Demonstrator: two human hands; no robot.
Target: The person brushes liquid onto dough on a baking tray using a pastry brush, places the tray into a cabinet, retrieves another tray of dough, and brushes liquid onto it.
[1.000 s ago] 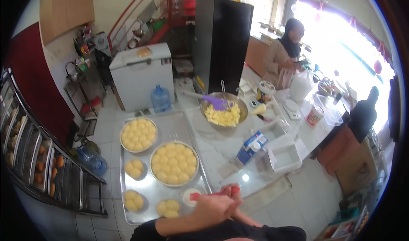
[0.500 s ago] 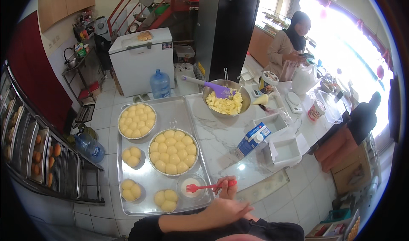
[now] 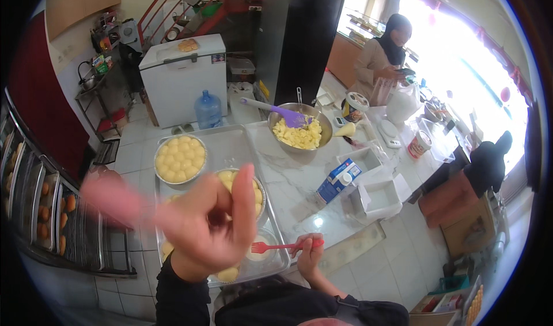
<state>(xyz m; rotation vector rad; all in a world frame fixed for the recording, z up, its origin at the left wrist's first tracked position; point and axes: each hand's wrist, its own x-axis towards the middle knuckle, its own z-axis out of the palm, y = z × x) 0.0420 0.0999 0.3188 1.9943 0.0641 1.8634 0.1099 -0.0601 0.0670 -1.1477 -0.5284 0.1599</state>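
My left hand [image 3: 201,222] is raised close up over the tray, partly blurred. Its fingers are apart, one stretched to the left and others bent, and nothing shows in them. At the tray's near right corner my right hand [image 3: 310,251] grips a red pastry brush [image 3: 276,246] by its handle. The brush head hovers over a small bowl of pale liquid [image 3: 260,254]. On the metal baking tray [image 3: 227,144] are a round foil pan of dough balls [image 3: 180,159] and a second round pan [image 3: 258,196], which my left hand partly hides. Small dough clusters [image 3: 228,274] are mostly covered.
Beyond the tray stands a metal bowl [image 3: 296,133] of yellow chunks with a purple spatula [image 3: 291,117]. A blue carton [image 3: 339,181] and a white box [image 3: 380,199] are on the marble counter. A loaded rack [image 3: 57,222] stands left. A person [image 3: 380,61] stands across the counter.
My left hand has risen from beside the right hand, up and leftward over the tray, and now hides part of the pans. My right hand still holds the brush. The view has shifted slightly.
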